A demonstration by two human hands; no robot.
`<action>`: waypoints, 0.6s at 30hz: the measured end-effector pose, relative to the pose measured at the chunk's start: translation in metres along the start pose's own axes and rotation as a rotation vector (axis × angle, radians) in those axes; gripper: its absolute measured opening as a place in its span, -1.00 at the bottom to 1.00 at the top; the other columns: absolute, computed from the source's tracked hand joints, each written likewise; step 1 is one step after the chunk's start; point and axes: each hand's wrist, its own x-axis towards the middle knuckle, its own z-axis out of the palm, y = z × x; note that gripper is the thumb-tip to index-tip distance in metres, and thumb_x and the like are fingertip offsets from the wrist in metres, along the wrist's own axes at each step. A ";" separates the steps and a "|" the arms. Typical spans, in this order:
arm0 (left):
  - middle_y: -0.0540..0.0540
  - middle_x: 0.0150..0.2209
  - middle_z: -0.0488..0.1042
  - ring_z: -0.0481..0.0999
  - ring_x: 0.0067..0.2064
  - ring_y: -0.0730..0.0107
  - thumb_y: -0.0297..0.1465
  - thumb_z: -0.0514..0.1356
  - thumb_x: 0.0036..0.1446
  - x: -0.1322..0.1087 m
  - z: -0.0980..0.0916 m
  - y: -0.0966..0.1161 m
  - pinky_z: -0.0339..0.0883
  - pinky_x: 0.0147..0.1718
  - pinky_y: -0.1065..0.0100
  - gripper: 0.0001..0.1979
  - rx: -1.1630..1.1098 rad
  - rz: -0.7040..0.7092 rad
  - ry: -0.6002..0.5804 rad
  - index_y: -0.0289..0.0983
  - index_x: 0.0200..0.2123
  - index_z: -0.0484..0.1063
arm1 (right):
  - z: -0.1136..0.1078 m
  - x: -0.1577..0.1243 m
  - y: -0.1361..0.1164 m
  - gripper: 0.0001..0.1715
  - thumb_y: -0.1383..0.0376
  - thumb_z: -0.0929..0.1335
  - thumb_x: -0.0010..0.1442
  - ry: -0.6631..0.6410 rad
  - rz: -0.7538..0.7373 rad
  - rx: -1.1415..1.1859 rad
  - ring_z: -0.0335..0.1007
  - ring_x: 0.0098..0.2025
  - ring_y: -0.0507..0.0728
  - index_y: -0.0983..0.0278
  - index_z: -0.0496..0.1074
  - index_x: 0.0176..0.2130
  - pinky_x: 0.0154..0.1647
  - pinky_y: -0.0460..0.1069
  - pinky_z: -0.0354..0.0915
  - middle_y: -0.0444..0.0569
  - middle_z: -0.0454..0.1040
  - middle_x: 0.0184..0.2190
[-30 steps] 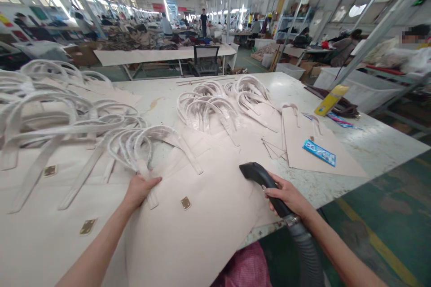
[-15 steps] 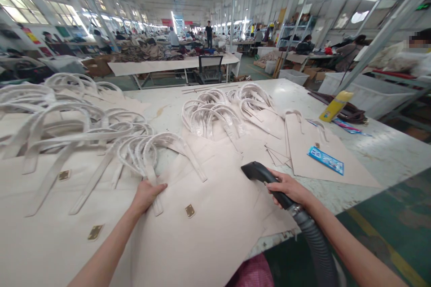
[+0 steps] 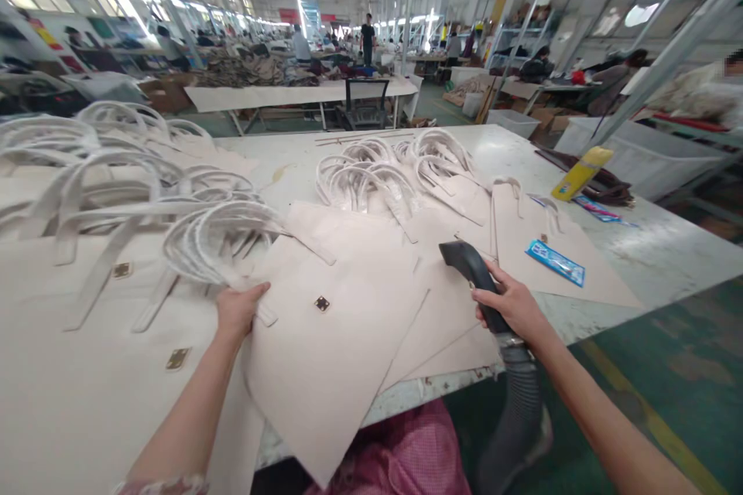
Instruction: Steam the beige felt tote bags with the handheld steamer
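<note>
My left hand (image 3: 239, 311) is closed on the upper left edge of a cream bag panel (image 3: 337, 340), by the foot of its strap handle (image 3: 203, 240). A small dark metal plate (image 3: 321, 303) sits on that panel, whose lower corner overhangs the table's front edge. My right hand (image 3: 508, 300) grips a black vacuum nozzle (image 3: 473, 271) joined to a ribbed hose (image 3: 516, 410). The nozzle's mouth points left, above another cream panel (image 3: 446, 325); whether it touches cannot be seen.
More cream panels with looped handles (image 3: 110, 193) lie at left, and a handle pile (image 3: 371, 178) lies farther back. On the right are a blue packet (image 3: 556, 263), a yellow can (image 3: 582, 172) and dark straps (image 3: 609, 184). A metal post (image 3: 655, 46) rises beyond the table (image 3: 685, 247).
My left hand has shifted slightly left and up, dragging the panel and its handle left and turning the panel. The nozzle in my right hand has moved right and up.
</note>
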 end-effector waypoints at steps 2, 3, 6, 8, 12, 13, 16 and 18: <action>-0.15 -0.41 0.48 0.47 -0.43 0.25 -0.32 0.29 -0.39 0.003 0.003 -0.006 0.39 -0.50 0.34 -0.65 -0.017 -0.015 0.014 -0.41 -0.45 0.42 | -0.007 -0.025 0.001 -0.10 0.28 0.38 -0.03 -0.042 0.070 -0.031 0.31 -0.70 0.06 0.18 -0.06 0.21 -0.74 -0.07 0.30 -0.23 0.37 -0.66; -0.17 -0.40 0.48 0.48 -0.42 0.24 -0.32 0.28 -0.39 0.004 0.004 -0.009 0.39 -0.49 0.33 -0.65 -0.019 -0.024 0.009 -0.41 -0.45 0.42 | -0.008 -0.035 0.003 -0.10 0.27 0.37 -0.01 -0.070 0.103 -0.038 0.31 -0.70 0.06 0.19 -0.08 0.22 -0.74 -0.08 0.29 -0.23 0.37 -0.68; -0.20 -0.40 0.48 0.48 -0.39 0.15 -0.32 0.30 -0.41 0.005 0.005 -0.013 0.40 -0.47 0.27 -0.65 0.023 -0.028 0.012 -0.41 -0.48 0.42 | -0.001 -0.048 0.007 -0.12 0.29 0.36 0.01 -0.148 0.147 0.002 0.32 -0.68 0.05 0.18 -0.09 0.22 -0.73 -0.11 0.27 -0.22 0.37 -0.66; -0.21 -0.42 0.47 0.47 -0.38 0.10 -0.30 0.31 -0.43 0.004 0.004 -0.014 0.39 -0.45 0.23 -0.65 0.070 -0.024 0.021 -0.41 -0.50 0.41 | 0.009 -0.042 0.009 -0.14 0.31 0.37 -0.01 -0.190 0.153 0.038 0.32 -0.68 0.04 0.15 -0.05 0.20 -0.74 -0.10 0.27 -0.22 0.38 -0.62; -0.24 -0.46 0.46 0.46 -0.35 0.02 -0.29 0.32 -0.43 0.000 0.002 -0.013 0.37 -0.39 0.14 -0.67 0.151 -0.027 0.059 -0.40 -0.55 0.39 | 0.031 -0.005 0.011 -0.15 0.30 0.39 -0.08 -0.229 0.162 0.042 0.37 -0.66 0.10 0.18 0.04 0.17 -0.75 -0.05 0.31 -0.16 0.40 -0.57; -0.23 -0.47 0.46 0.46 -0.35 0.02 -0.29 0.31 -0.43 -0.001 0.002 -0.013 0.37 -0.38 0.14 -0.68 0.161 -0.029 0.062 -0.40 -0.56 0.39 | 0.036 0.005 0.011 -0.14 0.29 0.39 -0.09 -0.221 0.156 0.033 0.37 -0.66 0.11 0.21 0.05 0.17 -0.76 -0.05 0.31 -0.15 0.40 -0.57; -0.20 -0.49 0.45 0.47 -0.35 0.05 -0.29 0.31 -0.42 -0.005 0.000 -0.011 0.37 -0.39 0.18 -0.68 0.166 -0.040 0.056 -0.39 -0.56 0.40 | 0.044 0.030 0.012 -0.15 0.25 0.39 -0.07 -0.136 0.096 0.012 0.36 -0.66 0.08 0.24 0.04 0.17 -0.74 -0.07 0.31 -0.16 0.38 -0.59; -0.19 -0.50 0.45 0.47 -0.35 0.06 -0.29 0.31 -0.41 -0.008 -0.001 -0.010 0.37 -0.39 0.21 -0.68 0.163 -0.056 0.070 -0.39 -0.55 0.40 | 0.048 0.035 0.010 -0.13 0.23 0.37 -0.04 -0.058 0.045 0.002 0.35 -0.66 0.06 0.22 -0.02 0.19 -0.72 -0.08 0.32 -0.18 0.36 -0.59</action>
